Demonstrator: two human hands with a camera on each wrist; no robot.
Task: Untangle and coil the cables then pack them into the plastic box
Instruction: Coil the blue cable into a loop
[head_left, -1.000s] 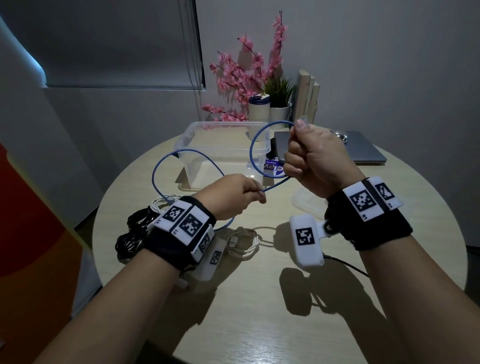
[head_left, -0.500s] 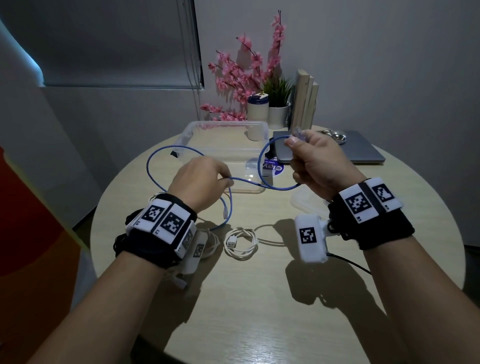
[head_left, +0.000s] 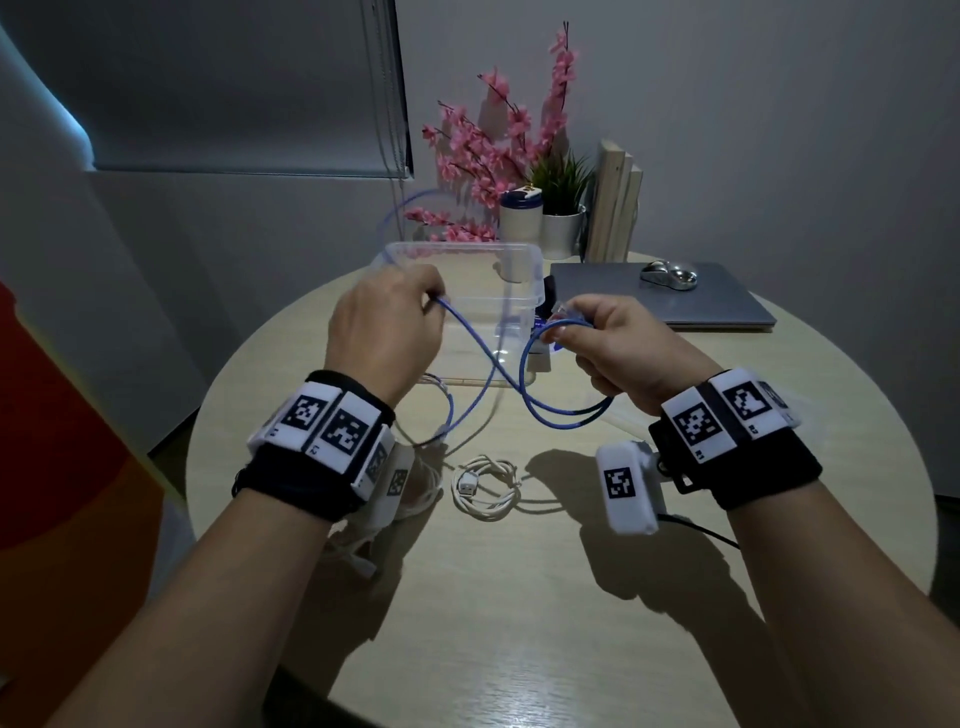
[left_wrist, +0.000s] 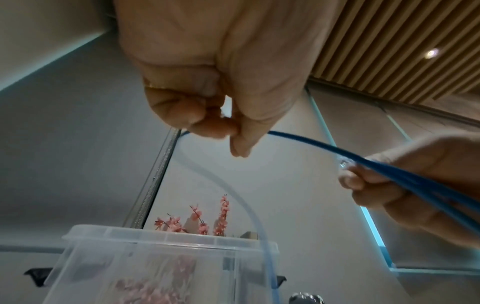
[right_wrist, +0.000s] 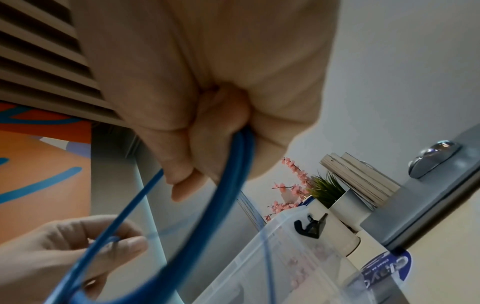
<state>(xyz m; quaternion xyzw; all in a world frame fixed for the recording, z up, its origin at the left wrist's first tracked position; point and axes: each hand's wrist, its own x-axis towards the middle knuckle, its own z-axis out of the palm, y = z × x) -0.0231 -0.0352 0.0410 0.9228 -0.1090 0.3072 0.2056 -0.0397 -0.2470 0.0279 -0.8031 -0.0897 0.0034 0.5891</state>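
Note:
A blue cable (head_left: 483, 358) stretches between both hands above the round table. My left hand (head_left: 387, 327) pinches the cable (left_wrist: 306, 142) between thumb and fingers in front of the clear plastic box (head_left: 519, 270). My right hand (head_left: 608, 338) grips coiled loops of the same cable (right_wrist: 233, 170), with its clear plug end by the fingertips. The loops hang below the right hand (head_left: 566, 415). A slack blurred stretch arcs up behind the left hand and over the box (left_wrist: 166, 263). A coiled white cable (head_left: 485, 488) lies on the table between my wrists.
A closed grey laptop (head_left: 665, 301) with a silver mouse (head_left: 667, 274) sits at the back right. Pink flowers (head_left: 493, 156), a potted plant (head_left: 561, 218) and wooden boards (head_left: 615, 208) stand behind the box. More white cable (head_left: 421, 493) lies under my left wrist.
My left hand has risen and moved away toward the box, drawing the blue cable out. My right hand has dropped lower, and more loops hang from it.

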